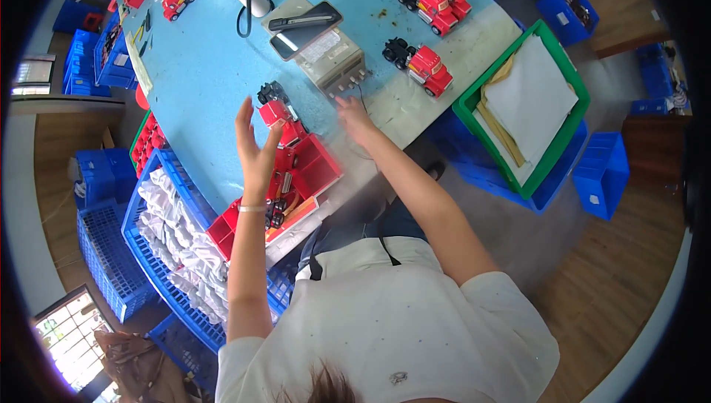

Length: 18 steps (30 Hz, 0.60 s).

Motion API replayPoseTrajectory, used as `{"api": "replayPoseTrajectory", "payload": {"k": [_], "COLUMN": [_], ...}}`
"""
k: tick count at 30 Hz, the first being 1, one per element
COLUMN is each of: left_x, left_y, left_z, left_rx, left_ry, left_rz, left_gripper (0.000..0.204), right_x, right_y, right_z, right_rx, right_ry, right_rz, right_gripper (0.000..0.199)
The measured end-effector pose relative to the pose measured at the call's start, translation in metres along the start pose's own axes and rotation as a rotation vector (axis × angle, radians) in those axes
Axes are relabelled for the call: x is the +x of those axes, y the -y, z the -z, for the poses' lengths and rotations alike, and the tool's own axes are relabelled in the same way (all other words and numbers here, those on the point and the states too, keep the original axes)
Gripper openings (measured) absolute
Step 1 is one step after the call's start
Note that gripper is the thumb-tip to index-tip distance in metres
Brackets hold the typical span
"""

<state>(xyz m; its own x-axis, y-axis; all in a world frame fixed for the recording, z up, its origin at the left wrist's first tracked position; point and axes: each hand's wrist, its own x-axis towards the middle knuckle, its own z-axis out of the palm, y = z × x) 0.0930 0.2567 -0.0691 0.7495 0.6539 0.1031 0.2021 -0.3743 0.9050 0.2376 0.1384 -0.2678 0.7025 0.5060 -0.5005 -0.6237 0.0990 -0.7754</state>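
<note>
Big blue table (pixel 207 70), with a green crate (pixel 570 77) of pale sheets off its right edge. Near the front edge sits a red tray (pixel 318 166) of parts. Left hand (pixel 255 148) is open, fingers spread, just beside a red toy truck (pixel 280 113). Right hand (pixel 355 118) lies flat and open by a grey box (pixel 333 62), with two more trucks (pixel 426 66) past it.

Three whole red toy trucks sit on the far right of the table: a pair (pixel 437 2) and a single (pixel 422 64). A fourth red truck cab (pixel 278 112) stands near the middle. One green crate (pixel 465 111) sits right.
</note>
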Motion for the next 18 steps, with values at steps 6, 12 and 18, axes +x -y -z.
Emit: {"api": "replayPoseTrajectory", "payload": {"k": [6, 12, 18], "left_x": [-0.058, -0.083, -0.100], "left_y": [0.022, 0.029, 0.055], "left_z": [0.046, 0.070, 0.069], "left_rx": [0.032, 0.016, 0.275], "left_ry": [-0.112, -0.224, -0.158], "left_rz": [0.130, 0.188, 0.172], "left_gripper": [0.063, 0.062, 0.066], "right_x": [0.020, 0.010, -0.020], "right_y": [-0.020, -0.009, -0.025], "right_z": [-0.001, -0.013, 0.026], "right_rx": [0.280, 0.329, -0.425], "right_ry": [-0.053, -0.179, -0.347], "right_rz": [-0.165, -0.165, 0.132], "right_gripper": [0.071, 0.063, 0.040]}}
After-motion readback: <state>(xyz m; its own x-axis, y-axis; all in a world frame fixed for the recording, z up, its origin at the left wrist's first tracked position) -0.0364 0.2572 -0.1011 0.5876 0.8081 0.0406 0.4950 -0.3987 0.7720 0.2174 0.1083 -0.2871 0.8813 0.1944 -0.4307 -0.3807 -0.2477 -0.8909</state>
